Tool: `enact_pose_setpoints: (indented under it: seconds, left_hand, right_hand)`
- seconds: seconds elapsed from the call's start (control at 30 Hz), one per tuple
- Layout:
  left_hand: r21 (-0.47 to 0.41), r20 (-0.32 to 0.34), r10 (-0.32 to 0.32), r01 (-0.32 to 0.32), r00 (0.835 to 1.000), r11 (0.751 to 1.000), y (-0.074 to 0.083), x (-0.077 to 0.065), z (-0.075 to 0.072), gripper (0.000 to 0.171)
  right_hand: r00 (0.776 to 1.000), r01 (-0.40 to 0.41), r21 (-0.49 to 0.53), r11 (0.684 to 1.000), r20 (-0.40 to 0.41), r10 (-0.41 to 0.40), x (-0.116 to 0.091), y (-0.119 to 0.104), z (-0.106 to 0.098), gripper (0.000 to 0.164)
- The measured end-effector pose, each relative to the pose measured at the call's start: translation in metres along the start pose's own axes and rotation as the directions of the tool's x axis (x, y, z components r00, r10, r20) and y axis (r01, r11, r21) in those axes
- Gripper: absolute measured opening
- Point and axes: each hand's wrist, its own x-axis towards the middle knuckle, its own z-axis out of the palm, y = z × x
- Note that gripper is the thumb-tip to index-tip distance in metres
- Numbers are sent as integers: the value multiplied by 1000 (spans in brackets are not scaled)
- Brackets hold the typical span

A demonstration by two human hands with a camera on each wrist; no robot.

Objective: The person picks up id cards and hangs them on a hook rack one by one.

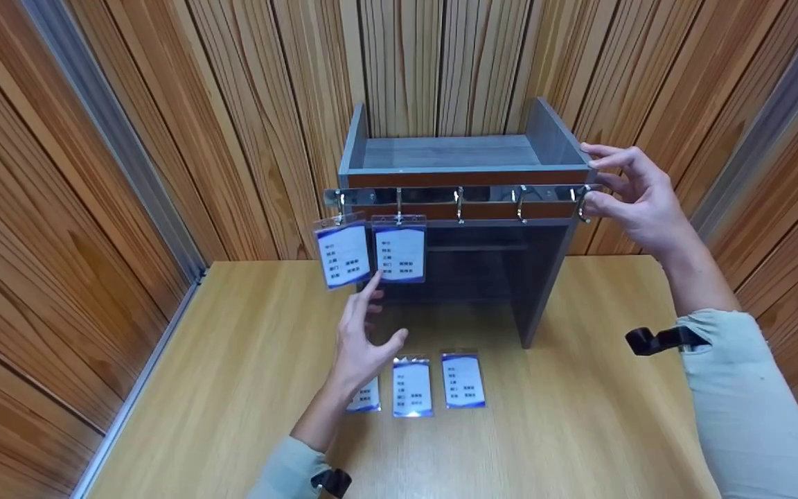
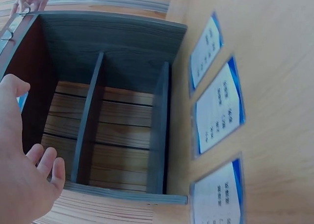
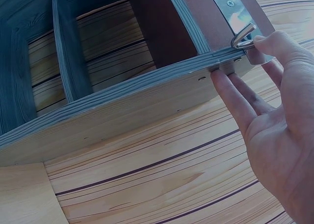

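Observation:
A grey shelf unit (image 1: 560, 142) carries a metal hook rail (image 1: 485, 195) across its front. Two clear-sleeved badges hang from its two leftmost hooks: the outer badge (image 1: 341, 255) is tilted, the inner badge (image 1: 401, 251) hangs straight. My left hand (image 1: 363, 350) is raised below them, index fingertip right at the inner badge's lower left corner, thumb spread away. At the rail's right end, my right hand (image 1: 638, 197) holds the shelf's front corner. Its thumb rests at the last hook (image 3: 244, 37), and its fingertips press the outer side panel (image 3: 147, 98).
Three more badges lie in a row on the wooden table: a right badge (image 1: 463, 381), a middle badge (image 1: 412, 389) and a left badge (image 1: 366, 397) partly hidden by my left hand. Wood-panelled walls (image 1: 267, 104) enclose the table behind and at both sides.

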Motion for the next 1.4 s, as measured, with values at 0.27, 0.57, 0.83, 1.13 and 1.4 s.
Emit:
enact_pose_setpoints:
  seconds: [0.27,0.57,0.83,1.13,1.4]
  left_hand:
    - [45,28,-34,32,999,998,-4,-6,-4,88]
    - [51,44,-56,53,997,997,-12,-14,-9,86]
    - [52,60,-63,60,996,997,-18,-19,-16,83]
    - [144,64,-139,129,988,981,-24,-26,-23,78]
    - [259,22,-195,183,981,948,-33,-36,-29,77]
  right_hand:
    - [1000,-2,-3,1000,1,2,0,-1,0,42]
    - [1000,-7,-14,1000,-1,7,-1,-1,3,42]
    - [1000,4,15,1000,11,-4,0,-1,1,41]
    - [1000,3,36,999,23,-4,-1,-14,7,40]
    - [1000,-14,6,1000,8,14,-2,-15,9,40]
